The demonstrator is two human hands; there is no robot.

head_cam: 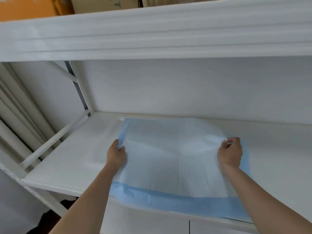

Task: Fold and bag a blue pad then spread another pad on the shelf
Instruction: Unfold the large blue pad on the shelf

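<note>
Blue along its near edge and up its left side, white across the middle, the pad [170, 159] lies on the white shelf [70, 159], its near strip hanging a little over the front lip; we hold it at its two side edges so that it can be drawn flat or turned over on itself; our left hand [117, 155] pinches the left blue border between thumb and fingers, and our right hand [230, 153] has its fingers curled round a gathered bit of the right edge, which is lifted and rumpled there; the far part of the pad billows up off the shelf, so air sits under it; we judge that a grip at both sides keeps the thin sheet taut and square to the shelf front; whether this is the pad to fold or the one to spread we cannot tell; no bag shows in view.
</note>
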